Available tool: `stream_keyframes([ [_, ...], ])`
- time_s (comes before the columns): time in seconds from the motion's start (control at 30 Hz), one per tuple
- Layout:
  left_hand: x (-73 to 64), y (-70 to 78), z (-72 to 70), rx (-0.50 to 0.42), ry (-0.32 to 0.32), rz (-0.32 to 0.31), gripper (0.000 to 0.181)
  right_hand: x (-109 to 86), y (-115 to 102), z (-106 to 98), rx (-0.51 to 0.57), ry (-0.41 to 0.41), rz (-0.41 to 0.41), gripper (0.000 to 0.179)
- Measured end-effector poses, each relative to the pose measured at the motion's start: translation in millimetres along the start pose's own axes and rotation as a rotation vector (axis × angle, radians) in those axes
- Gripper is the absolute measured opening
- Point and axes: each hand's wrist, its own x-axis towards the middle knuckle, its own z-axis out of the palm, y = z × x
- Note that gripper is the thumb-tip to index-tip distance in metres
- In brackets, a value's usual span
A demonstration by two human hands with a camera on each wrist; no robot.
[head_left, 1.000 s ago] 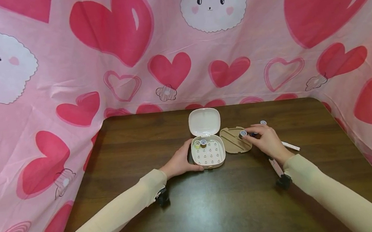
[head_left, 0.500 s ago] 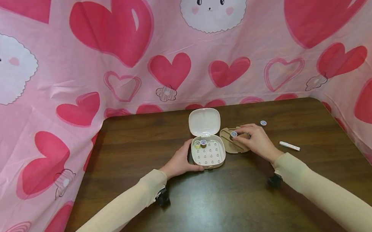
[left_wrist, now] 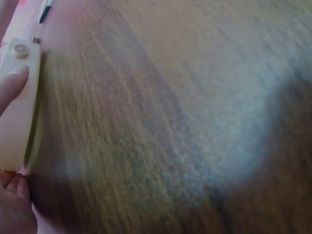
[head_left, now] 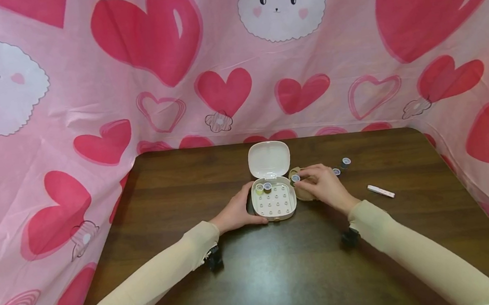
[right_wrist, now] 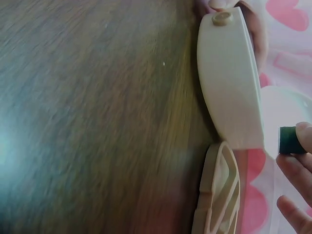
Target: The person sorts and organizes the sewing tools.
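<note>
A cream sewing box [head_left: 275, 218] with rows of small pegs inside stands on the table, lid [head_left: 269, 159] raised. Two thread spools, one yellow [head_left: 260, 189] and one dark [head_left: 267, 188], sit in its back left corner. My left hand [head_left: 235, 213] grips the box's left side, the thumb lying along the front in the left wrist view. My right hand [head_left: 323, 186] pinches a dark green thread spool [right_wrist: 288, 141] between thumb and fingers, just right of the box. Under that hand lies a beige divided tray [head_left: 302, 194], partly hidden.
Right of my right hand stand two more spools, one nearer [head_left: 336, 171] and one farther [head_left: 346, 162]. A slim white stick-like item [head_left: 381, 191] lies farther right. A pink heart-print cloth [head_left: 225, 139] hangs behind the table.
My right hand has moved left across the tray, bringing the pinched spool close to the box's right edge. The spools behind it have come into clearer view. My left hand stays put.
</note>
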Motion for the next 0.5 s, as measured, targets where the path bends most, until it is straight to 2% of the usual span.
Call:
stream_keyframes([
  [0.27, 0.1, -1.4, -0.9, -0.002, -0.010, -0.006, 0.118, 7.3, -7, 14, -0.040, -0.044, -0.003, 0.026],
  [0.5, 0.1, -1.9, 0.2, -0.012, -0.005, 0.008, 0.117, 10.9, -9, 25, -0.151, -0.028, -0.090, 0.027],
])
